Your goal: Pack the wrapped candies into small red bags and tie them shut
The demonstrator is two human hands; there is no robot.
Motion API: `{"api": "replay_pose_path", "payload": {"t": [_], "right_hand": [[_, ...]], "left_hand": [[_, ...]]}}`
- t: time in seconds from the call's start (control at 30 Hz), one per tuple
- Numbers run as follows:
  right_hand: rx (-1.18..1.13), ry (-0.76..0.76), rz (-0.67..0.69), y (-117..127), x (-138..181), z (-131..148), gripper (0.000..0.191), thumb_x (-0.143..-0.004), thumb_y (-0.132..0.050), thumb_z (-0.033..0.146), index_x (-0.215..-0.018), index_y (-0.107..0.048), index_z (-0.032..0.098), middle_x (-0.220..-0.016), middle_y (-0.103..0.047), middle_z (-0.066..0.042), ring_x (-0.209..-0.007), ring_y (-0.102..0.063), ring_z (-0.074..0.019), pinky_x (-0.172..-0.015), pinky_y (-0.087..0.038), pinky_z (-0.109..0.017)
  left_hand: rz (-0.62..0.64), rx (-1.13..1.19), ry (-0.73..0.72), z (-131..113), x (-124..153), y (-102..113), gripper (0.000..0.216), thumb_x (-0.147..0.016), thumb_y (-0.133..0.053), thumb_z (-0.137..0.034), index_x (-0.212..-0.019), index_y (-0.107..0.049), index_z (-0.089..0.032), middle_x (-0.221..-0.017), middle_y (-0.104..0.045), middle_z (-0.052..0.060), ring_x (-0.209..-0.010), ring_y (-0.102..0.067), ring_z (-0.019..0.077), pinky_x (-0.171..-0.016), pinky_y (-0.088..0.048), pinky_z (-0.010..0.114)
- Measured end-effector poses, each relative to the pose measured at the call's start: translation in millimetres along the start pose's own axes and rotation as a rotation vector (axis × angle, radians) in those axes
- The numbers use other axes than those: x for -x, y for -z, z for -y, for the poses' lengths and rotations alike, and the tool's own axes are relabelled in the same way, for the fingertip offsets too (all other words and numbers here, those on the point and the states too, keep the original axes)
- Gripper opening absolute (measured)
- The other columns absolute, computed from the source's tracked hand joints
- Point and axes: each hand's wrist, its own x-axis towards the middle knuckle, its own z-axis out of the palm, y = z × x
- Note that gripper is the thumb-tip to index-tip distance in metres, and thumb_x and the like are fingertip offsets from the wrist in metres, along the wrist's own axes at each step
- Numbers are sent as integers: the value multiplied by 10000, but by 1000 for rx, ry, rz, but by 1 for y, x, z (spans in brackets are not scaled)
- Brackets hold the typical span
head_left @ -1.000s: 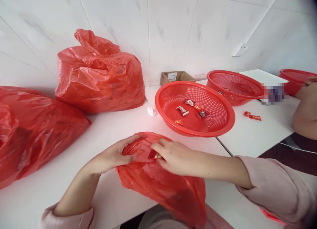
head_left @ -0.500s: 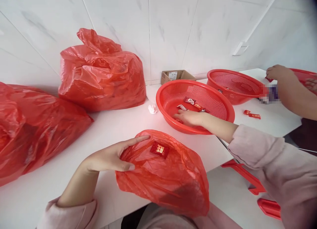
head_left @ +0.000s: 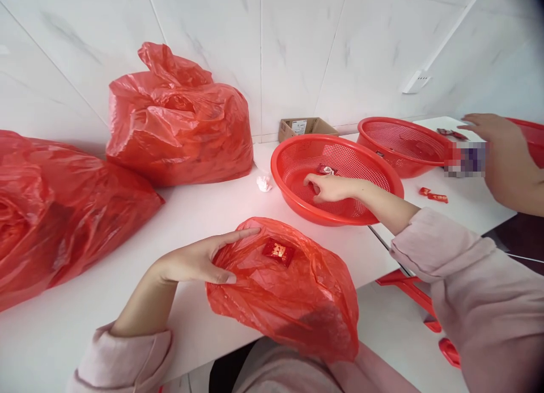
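My left hand is at the mouth of a red plastic bag, thumb and fingers spread apart along its rim, holding it open. Inside the bag lies a dark red wrapped candy with gold print. My right hand is down in a red plastic colander, its fingers curled in; whatever they hold is hidden under the palm. Just behind that hand, a wrapped candy with white print rests in the colander.
Two full red bags stand at left. A crumpled white tissue and a cardboard box are near the colander. At right are a second colander, small red packets and another person's hand.
My right hand's fingers have curled in, and several candies seen around it in the colander are out of sight. My left hand keeps its place on the bag. The other person's hand has shifted.
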Motion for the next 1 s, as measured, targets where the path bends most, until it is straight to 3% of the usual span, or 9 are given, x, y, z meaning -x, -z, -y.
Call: {"api": "replay_pose_path", "payload": {"t": [0.13, 0.27, 0.37, 0.47, 0.57, 0.67, 0.87, 0.93, 1.0], "right_hand": [[-123, 22, -9, 4, 3, -8, 556, -740, -632, 173, -1290, -554, 193, -1128, -656, -92, -904, -626, -203, -728, -468, -269], [-357, 82, -161, 15, 26, -4, 391, -784, -617, 198, -1172, -670, 196, -1115, -672, -69, -948, -631, -194, -826, -485, -301], [-603, 227, -225, 16, 60, 26, 312, -839, -613, 318, -1127, -684, 221, -1052, -692, -42, -947, -642, -178, -853, -495, -313], [-735, 427, -114, -4, 88, 70, 273, -865, -611, 356, -1089, -688, 220, -1070, -694, -39, -958, -653, -163, -851, -507, -292], [-596, 478, -77, -34, 96, 108, 225, -898, -569, 292, -1071, -699, 232, -1056, -707, -36, -932, -663, -173, -826, -504, -303], [-445, 391, -220, -46, 90, 120, 250, -944, -483, 255, -1055, -703, 216, -997, -725, -53, -897, -669, -188, -812, -483, -319], [-307, 182, -529, 3, 59, 65, 261, -961, -469, 370, -1100, -649, 241, -1072, -709, -28, -937, -655, -175, -805, -469, -281], [-114, 0, -463, 17, 38, 37, 308, -956, -468, 369, -1194, -596, 220, -1118, -693, -73, -960, -650, -203, -836, -463, -314], [2, -115, -285, 21, 16, 12, 428, -895, -568, 381, -1263, -553, 162, -1131, -676, -147, -910, -661, -238, -779, -481, -337]], "left_hand": [[-21, -37, -18, 3, 0, 2, 847, -777, -753, -240, -1504, -323, -294, -1617, -232, 58, -1461, -252, 313, -1184, -221, 469], [-25, -19, -28, 5, 0, 2, 855, -781, -750, -237, -1511, -308, -293, -1620, -222, 62, -1463, -247, 316, -1187, -209, 486], [-62, -20, -43, 4, -1, 1, 847, -780, -751, -241, -1507, -319, -287, -1616, -233, 63, -1462, -244, 322, -1187, -217, 486], [-109, -21, -69, 1, -2, -1, 835, -775, -756, -238, -1497, -340, -297, -1610, -253, 57, -1459, -253, 320, -1184, -234, 479], [-124, -8, -64, -3, -2, -3, 829, -777, -754, -242, -1493, -343, -308, -1606, -265, 52, -1453, -272, 313, -1174, -266, 468], [-118, 15, -60, -7, -2, -5, 830, -777, -751, -253, -1495, -337, -295, -1606, -265, 65, -1441, -297, 323, -1169, -275, 478], [-109, 22, -86, -7, -2, -4, 827, -769, -755, -245, -1491, -354, -271, -1583, -314, 78, -1449, -272, 339, -1178, -248, 494], [-97, 33, -100, -6, -2, -4, 831, -771, -754, -246, -1494, -345, -277, -1584, -312, 69, -1451, -268, 334, -1177, -256, 483], [-126, 22, -100, -6, -2, -4, 826, -775, -753, -253, -1494, -347, -275, -1586, -308, 67, -1449, -270, 334, -1182, -241, 479]]}}
